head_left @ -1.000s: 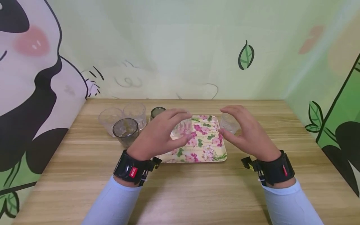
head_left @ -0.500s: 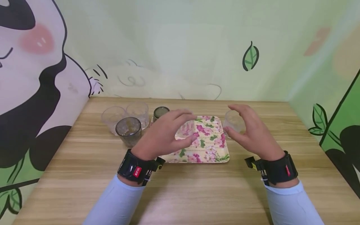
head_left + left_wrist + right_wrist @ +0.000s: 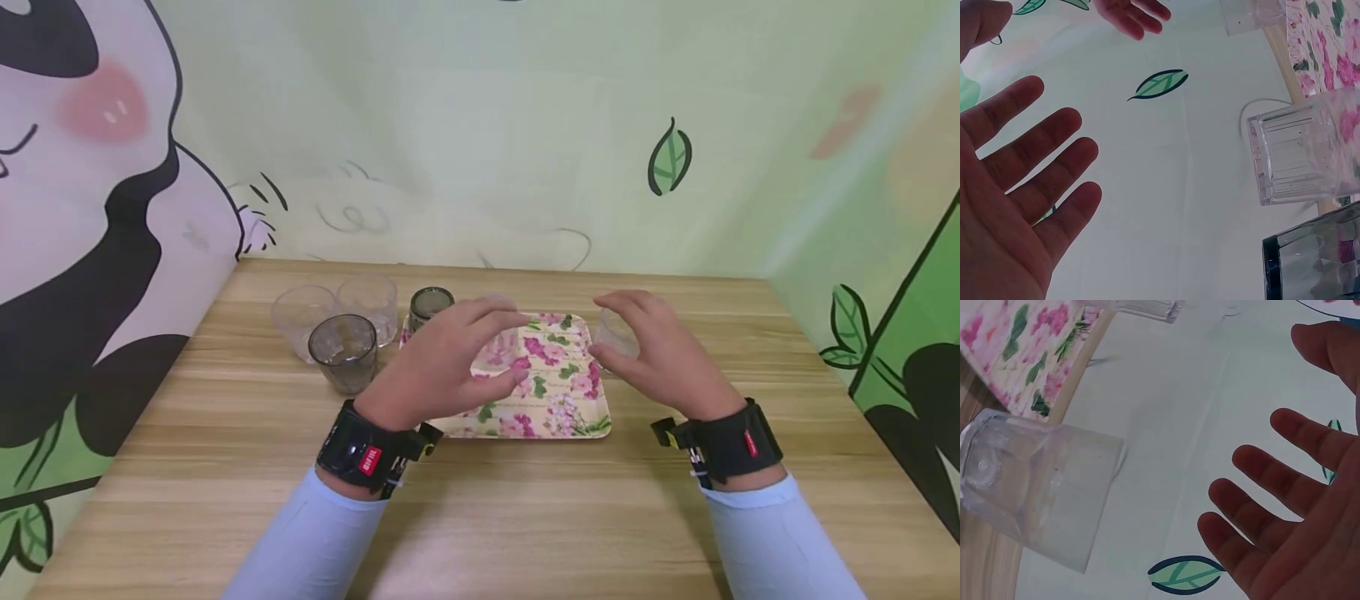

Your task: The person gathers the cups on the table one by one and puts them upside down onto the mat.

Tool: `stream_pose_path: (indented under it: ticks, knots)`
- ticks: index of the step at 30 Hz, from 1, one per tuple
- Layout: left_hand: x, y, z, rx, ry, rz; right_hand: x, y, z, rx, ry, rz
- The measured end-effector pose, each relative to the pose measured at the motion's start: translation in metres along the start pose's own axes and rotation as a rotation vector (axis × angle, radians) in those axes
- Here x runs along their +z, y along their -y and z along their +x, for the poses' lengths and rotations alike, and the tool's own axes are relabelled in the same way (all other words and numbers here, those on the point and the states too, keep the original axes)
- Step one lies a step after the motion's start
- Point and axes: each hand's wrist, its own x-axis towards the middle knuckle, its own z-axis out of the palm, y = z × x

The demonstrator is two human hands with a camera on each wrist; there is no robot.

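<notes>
My left hand (image 3: 447, 362) hovers over the left part of the flowered tray (image 3: 558, 408), fingers spread and holding nothing. Close beyond its fingers a clear glass (image 3: 1297, 153) stands upside down on the tray. Beside that one is an upturned dark grey glass (image 3: 431, 302), partly hidden behind the hand in the head view. Off the tray's right edge, an upright clear glass (image 3: 1047, 487) stands on the wooden table. My right hand (image 3: 663, 354) is held just in front of this glass, thumb and fingers apart, and overlaps it in the head view.
Left of the tray, two clear glasses, one at the far left (image 3: 300, 321) and one behind (image 3: 372, 304), stand close together with an upright dark grey glass (image 3: 343, 354) in front. A painted wall (image 3: 480, 167) rises behind the table (image 3: 525, 517).
The right hand shifts a little right, then back left towards the tray. The left hand barely moves over the tray. The head view has turned slightly; the glasses stay in place.
</notes>
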Motion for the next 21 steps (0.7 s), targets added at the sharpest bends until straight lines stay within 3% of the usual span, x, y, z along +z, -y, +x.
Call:
stream_pose_path:
  ticks: [10, 21]
  knots:
    - [-0.001, 0.0, 0.0, -0.006, 0.013, 0.001, 0.005, -0.022, 0.012, 0.049, 0.048, -0.066]
    - [-0.003, 0.003, -0.001, 0.002, -0.005, 0.016, 0.011, -0.037, 0.019, 0.113, 0.119, -0.056]
